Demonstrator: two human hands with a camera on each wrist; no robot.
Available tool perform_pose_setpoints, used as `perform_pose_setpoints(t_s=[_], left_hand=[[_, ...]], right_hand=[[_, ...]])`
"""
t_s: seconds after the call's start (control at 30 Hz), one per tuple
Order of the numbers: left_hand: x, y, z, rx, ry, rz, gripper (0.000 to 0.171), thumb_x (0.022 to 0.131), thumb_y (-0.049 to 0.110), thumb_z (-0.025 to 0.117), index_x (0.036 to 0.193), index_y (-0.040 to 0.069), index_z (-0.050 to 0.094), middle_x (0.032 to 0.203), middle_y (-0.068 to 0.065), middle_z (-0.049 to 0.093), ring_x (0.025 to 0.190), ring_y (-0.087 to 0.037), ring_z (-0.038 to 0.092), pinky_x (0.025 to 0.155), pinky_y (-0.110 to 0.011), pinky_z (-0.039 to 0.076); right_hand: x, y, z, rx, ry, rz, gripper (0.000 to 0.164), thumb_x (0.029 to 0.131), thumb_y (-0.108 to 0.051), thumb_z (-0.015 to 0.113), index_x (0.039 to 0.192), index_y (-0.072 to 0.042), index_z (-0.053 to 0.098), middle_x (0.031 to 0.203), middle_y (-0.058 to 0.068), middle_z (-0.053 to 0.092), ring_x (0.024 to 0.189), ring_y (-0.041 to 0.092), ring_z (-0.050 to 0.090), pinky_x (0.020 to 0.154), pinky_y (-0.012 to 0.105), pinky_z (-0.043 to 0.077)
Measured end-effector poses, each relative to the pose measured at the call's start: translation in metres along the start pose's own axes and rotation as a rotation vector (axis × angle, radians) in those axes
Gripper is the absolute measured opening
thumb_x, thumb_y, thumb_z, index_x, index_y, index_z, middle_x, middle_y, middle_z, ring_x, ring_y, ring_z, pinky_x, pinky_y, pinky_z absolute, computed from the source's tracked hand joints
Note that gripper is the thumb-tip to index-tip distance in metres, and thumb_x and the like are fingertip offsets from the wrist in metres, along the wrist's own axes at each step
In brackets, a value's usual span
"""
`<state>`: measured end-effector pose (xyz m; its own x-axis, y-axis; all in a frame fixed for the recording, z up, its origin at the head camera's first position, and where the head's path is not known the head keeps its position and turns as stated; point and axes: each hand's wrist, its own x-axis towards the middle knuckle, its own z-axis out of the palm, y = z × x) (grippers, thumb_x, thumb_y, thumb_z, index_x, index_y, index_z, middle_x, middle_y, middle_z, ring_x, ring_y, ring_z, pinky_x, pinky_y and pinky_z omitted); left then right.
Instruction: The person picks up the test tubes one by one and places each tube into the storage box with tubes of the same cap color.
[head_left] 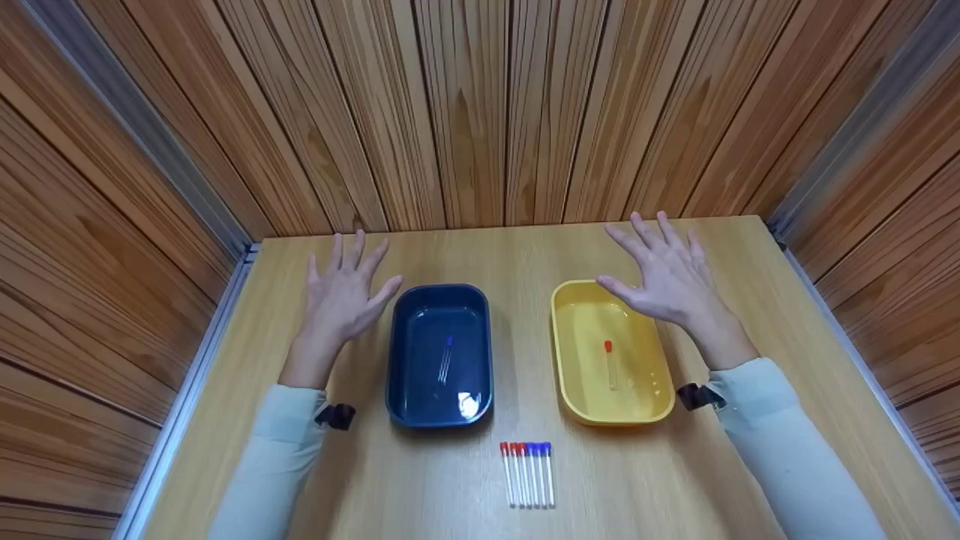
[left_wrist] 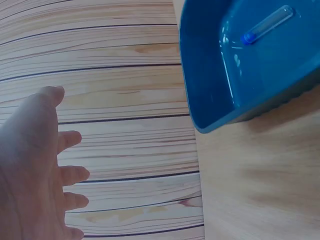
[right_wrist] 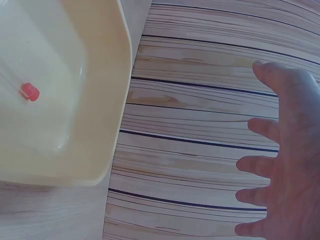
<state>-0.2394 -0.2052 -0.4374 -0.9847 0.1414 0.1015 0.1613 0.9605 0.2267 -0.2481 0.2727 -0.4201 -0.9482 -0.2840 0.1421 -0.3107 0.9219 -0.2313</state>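
Observation:
My left hand (head_left: 341, 300), fingers spread and holding nothing, is raised just left of the blue tray (head_left: 397, 352). Inside that tray lies a clear tube with a blue cap (left_wrist: 270, 24). Over the far right part of the yellow tray (head_left: 581, 405) is my right hand (head_left: 671, 277), its fingers also spread around nothing. A clear tube with a red cap (head_left: 611, 367) lies in the yellow tray; the right wrist view shows its red cap (right_wrist: 31, 92). Between the trays and nearer to me, several capped tubes (head_left: 528, 476) lie side by side, red caps at left and blue caps at right.
The trays stand apart on a light wooden table (head_left: 517, 322). A wood-plank wall (head_left: 472, 112) rises behind it, with plank walls at both sides. Metal rails (head_left: 187, 420) run along the table's side edges. Each sleeve end carries a dark wrist device (head_left: 335, 416).

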Motion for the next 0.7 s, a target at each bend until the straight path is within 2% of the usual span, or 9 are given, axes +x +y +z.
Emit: perform_pose_setpoints(t_s=[0.1, 0.2, 0.33, 0.43, 0.7], left_hand=[[0.0, -0.002, -0.001, -0.013, -0.011, -0.003, 0.076, 0.114, 0.063, 0.047, 0.178, 0.023, 0.036, 0.19, -0.018, 0.018, 0.178, -0.048, 0.008, 0.137, -0.083, 0.007], [0.0, -0.004, -0.001, -0.053, -0.028, 0.006, 0.077, 0.114, 0.064, 0.047, 0.179, 0.024, 0.034, 0.191, -0.018, 0.014, 0.179, -0.048, 0.006, 0.137, -0.083, 0.004], [0.001, -0.008, -0.001, -0.125, -0.049, 0.046, 0.077, 0.114, 0.063, 0.047, 0.18, 0.025, 0.032, 0.192, -0.017, 0.012, 0.178, -0.05, 0.005, 0.136, -0.085, 0.001], [0.0, -0.014, 0.0, -0.172, -0.062, 0.072, 0.078, 0.113, 0.061, 0.05, 0.18, 0.025, 0.031, 0.192, -0.017, 0.013, 0.178, -0.05, 0.004, 0.135, -0.086, 0.004], [-0.009, -0.029, 0.004, -0.269, -0.085, 0.081, 0.079, 0.112, 0.058, 0.056, 0.18, 0.026, 0.031, 0.191, -0.018, 0.017, 0.179, -0.047, 0.007, 0.136, -0.083, 0.01]], right_hand=[[-0.001, -0.002, 0.001, 0.023, 0.005, 0.0, 0.082, 0.106, -0.065, 0.062, 0.176, -0.028, 0.04, 0.187, 0.021, 0.027, 0.176, 0.055, 0.015, 0.134, 0.086, 0.008], [-0.003, -0.005, 0.004, 0.1, 0.043, 0.011, 0.077, 0.108, -0.059, 0.065, 0.174, -0.025, 0.045, 0.184, 0.021, 0.035, 0.174, 0.054, 0.023, 0.133, 0.086, 0.016], [-0.005, -0.009, 0.008, 0.225, 0.119, 0.033, 0.07, 0.108, -0.05, 0.071, 0.168, -0.019, 0.054, 0.178, 0.022, 0.047, 0.168, 0.053, 0.037, 0.13, 0.084, 0.027], [-0.006, -0.014, 0.011, 0.281, 0.148, 0.04, 0.068, 0.107, -0.047, 0.074, 0.165, -0.017, 0.057, 0.174, 0.023, 0.052, 0.165, 0.053, 0.042, 0.13, 0.082, 0.03], [-0.015, -0.027, 0.014, 0.313, 0.119, 0.026, 0.07, 0.105, -0.046, 0.077, 0.165, -0.015, 0.058, 0.172, 0.021, 0.055, 0.162, 0.05, 0.048, 0.13, 0.077, 0.037]])
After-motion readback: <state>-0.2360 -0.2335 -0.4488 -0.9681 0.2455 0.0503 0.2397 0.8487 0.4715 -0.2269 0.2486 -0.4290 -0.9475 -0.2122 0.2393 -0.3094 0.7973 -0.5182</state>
